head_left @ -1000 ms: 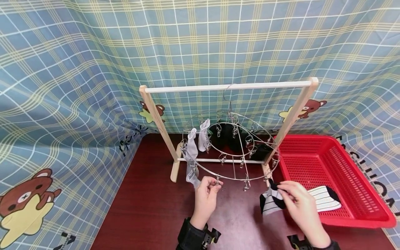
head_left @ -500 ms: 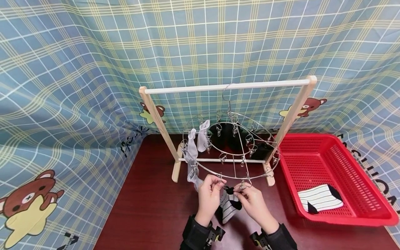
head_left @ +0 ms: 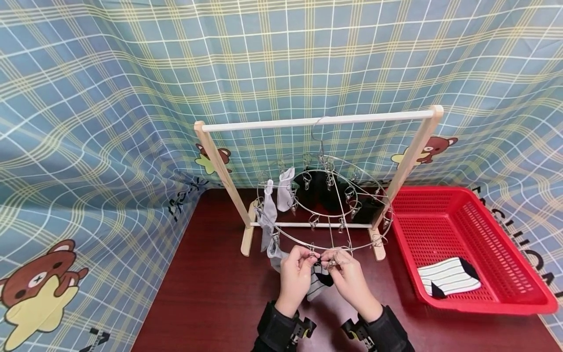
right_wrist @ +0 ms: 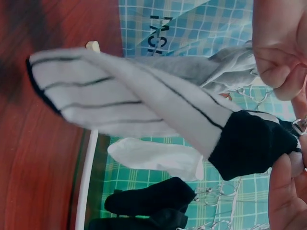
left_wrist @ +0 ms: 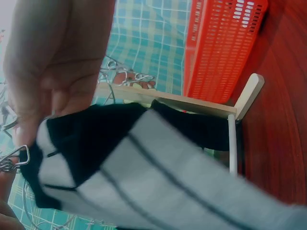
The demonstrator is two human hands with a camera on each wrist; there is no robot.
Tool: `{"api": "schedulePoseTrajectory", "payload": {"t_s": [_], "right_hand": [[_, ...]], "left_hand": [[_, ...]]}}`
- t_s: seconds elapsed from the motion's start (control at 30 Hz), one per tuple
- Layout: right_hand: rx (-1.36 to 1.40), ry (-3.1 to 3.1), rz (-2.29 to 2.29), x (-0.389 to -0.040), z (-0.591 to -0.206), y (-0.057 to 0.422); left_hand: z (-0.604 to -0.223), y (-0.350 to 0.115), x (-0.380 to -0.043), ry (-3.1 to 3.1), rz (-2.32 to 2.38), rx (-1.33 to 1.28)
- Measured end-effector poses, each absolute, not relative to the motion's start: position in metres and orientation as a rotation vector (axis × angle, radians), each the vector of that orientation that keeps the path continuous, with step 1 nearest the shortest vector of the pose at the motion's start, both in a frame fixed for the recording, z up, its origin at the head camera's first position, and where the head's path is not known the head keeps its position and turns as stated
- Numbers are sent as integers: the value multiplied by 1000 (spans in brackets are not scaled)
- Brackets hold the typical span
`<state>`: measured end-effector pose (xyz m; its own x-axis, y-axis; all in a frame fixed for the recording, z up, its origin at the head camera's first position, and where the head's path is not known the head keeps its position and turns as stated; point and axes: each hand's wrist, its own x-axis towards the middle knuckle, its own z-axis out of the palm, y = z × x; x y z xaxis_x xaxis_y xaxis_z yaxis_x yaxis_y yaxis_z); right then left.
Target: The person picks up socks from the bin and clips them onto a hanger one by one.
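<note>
My left hand [head_left: 295, 276] pinches a metal clip [left_wrist: 14, 160] on the front of the round sock hanger [head_left: 290, 239]. Close beside it, my right hand [head_left: 349, 278] pinches the black cuff end of a grey-white striped sock [right_wrist: 168, 100]. That cuff end is right at the clip, as the right wrist view shows, and the rest of the sock droops below both hands. Fingers partly cover the clip's mouth; I cannot tell whether it bites the cloth. Another hanger clip overlaps my right hand in the head view.
A wooden rack [head_left: 402, 168] carries the hanger. Pale socks [head_left: 270, 210] hang at its left and black socks [head_left: 330, 193] at the back. To the right stands a red basket [head_left: 466, 309] with a striped sock [head_left: 450, 278] inside. Plaid cloth [head_left: 281, 63] surrounds the table.
My right hand has come left from beside the basket, bringing the striped sock to the clip at my left hand. The left hand has stayed at that clip.
</note>
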<state>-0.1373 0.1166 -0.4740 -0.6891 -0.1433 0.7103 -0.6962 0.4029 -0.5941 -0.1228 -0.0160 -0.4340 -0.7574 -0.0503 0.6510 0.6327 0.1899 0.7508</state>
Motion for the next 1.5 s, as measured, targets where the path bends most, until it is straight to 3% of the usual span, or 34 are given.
{"api": "schedulePoseTrajectory", "payload": {"t_s": [0.37, 0.8, 1.2, 1.5], "right_hand": [[643, -2143, 1342, -134, -465, 115], [582, -2019, 1217, -136, -472, 171], [885, -1968, 712, -147, -447, 169], [916, -1974, 678, -142, -450, 155]], "left_hand": [[-436, -19, -126, -1923, -1497, -541], [-436, -54, -139, -1930, -1429, -381], [-438, -85, -148, -1932, -1462, -228], [-443, -87, -149, -1819, -1484, -124]]}}
